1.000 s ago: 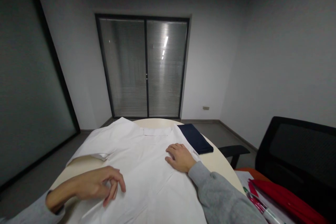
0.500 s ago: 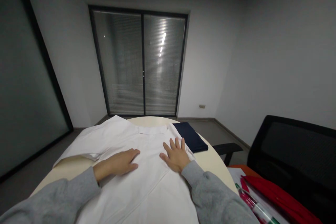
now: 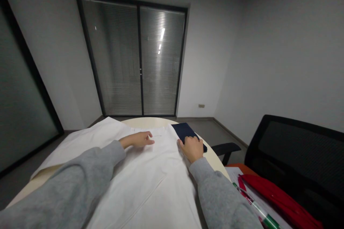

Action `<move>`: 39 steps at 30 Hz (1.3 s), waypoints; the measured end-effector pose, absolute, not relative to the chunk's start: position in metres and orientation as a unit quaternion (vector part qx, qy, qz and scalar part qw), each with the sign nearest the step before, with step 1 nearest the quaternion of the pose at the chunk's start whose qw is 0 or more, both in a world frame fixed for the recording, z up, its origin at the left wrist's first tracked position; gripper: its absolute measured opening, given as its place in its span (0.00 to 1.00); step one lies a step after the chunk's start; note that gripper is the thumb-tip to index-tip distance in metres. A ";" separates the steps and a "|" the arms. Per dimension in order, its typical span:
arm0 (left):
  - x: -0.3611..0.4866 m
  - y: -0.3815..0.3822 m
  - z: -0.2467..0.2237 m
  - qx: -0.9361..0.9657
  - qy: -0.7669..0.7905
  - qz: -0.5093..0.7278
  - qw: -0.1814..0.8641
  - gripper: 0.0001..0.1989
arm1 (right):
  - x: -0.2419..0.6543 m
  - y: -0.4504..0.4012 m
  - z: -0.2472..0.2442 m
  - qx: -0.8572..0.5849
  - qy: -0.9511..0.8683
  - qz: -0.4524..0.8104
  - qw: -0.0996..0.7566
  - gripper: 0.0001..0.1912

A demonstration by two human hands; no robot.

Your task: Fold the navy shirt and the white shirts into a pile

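Observation:
A white garment (image 3: 150,179) lies spread flat over a round cream table (image 3: 146,122). My left hand (image 3: 139,139) reaches far across it and rests near the collar, fingers extended on the fabric. My right hand (image 3: 191,148) is at the garment's right edge, fingers curled over the fabric, touching a folded dark navy cloth (image 3: 185,131) that lies beside it on the table. Whether the right hand pinches the fabric cannot be told. Both arms wear grey sleeves.
A black mesh office chair (image 3: 295,150) stands at the right. Red material (image 3: 279,200) and a green-and-pink pen-like object (image 3: 255,207) lie on papers at the lower right. Glass doors with blinds (image 3: 137,57) are behind the table.
My left hand has slid forward from the garment's middle to near the collar. My right hand has moved right and forward to the garment's edge by the navy cloth. The view has shifted right.

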State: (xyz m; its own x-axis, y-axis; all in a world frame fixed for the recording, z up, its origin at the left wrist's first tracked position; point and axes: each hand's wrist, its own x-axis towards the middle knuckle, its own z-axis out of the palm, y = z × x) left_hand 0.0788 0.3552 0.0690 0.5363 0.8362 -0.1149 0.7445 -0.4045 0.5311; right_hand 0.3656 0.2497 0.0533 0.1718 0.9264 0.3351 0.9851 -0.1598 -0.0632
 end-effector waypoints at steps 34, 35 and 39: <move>0.241 0.475 0.017 0.856 0.383 0.295 0.184 0.10 | 0.374 0.250 0.062 -0.787 -0.613 0.002 0.070 0.28; 0.244 0.474 0.018 0.856 0.393 0.290 0.168 0.11 | 0.375 0.250 0.062 -0.787 -0.613 0.003 0.069 0.28; 0.253 0.463 0.016 0.861 0.419 0.261 0.117 0.13 | 0.378 0.251 0.058 -0.796 -0.603 0.005 0.053 0.25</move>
